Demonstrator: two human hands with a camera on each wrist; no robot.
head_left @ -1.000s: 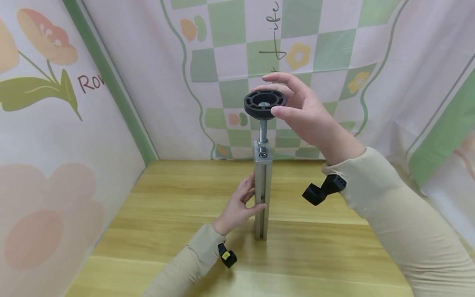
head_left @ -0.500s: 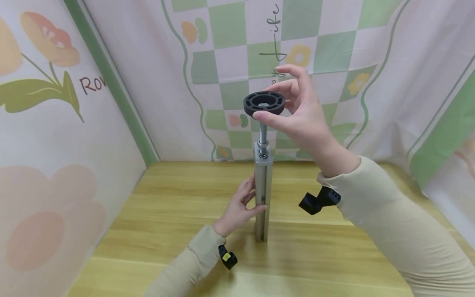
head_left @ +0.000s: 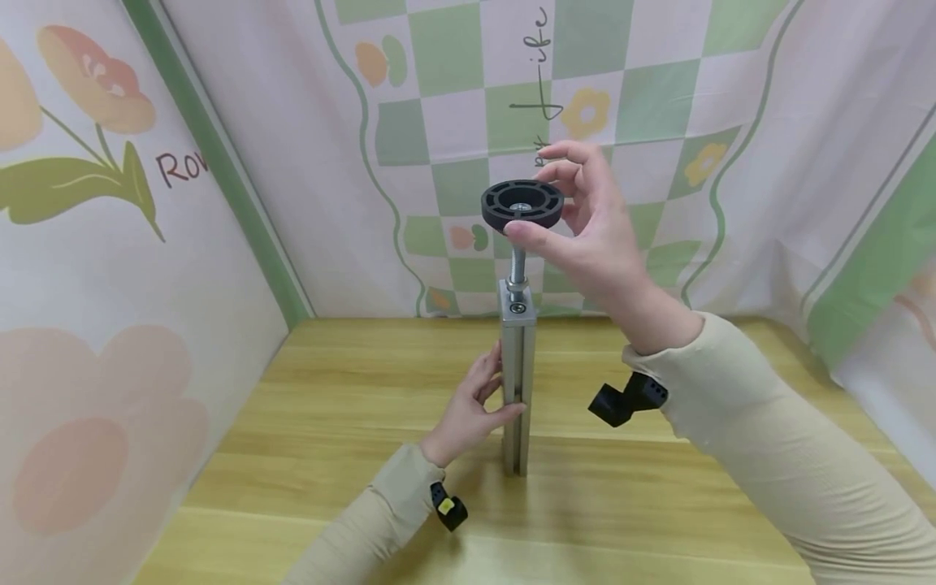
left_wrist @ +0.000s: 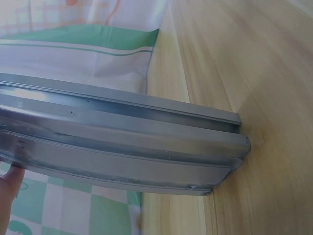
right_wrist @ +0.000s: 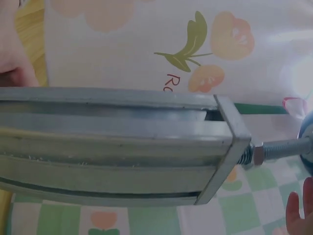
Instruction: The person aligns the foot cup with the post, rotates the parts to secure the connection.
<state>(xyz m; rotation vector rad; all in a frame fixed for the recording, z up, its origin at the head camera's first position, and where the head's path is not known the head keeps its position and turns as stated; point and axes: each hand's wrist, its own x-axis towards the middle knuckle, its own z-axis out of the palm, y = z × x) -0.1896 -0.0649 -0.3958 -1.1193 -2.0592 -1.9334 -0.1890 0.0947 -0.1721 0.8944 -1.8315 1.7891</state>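
Note:
A silver aluminium profile (head_left: 513,366) stands upright on the table. My left hand (head_left: 468,410) grips its lower half, thumb on the near face and fingers at the far left side. Its end plate (right_wrist: 227,147) carries a threaded rod (right_wrist: 283,149) with a nut (right_wrist: 258,154). On top of the rod sits a round black levelling foot (head_left: 500,218), hollow side up. My right hand (head_left: 603,236) holds the foot's rim from the right, thumb at the near edge and fingers curled at the back right. The fingers' contact behind the rim is partly hidden.
The wooden table (head_left: 329,390) reaches back to a patterned curtain (head_left: 453,130). Another printed cloth (head_left: 88,268) hangs along the left side. Black mounts hang at both wrists, the right one (head_left: 621,400) above the table.
My right thumb has shifted from the foot's right edge to its near edge, and the fingers have drawn back to the right and curled more. My left hand and the profile stay put.

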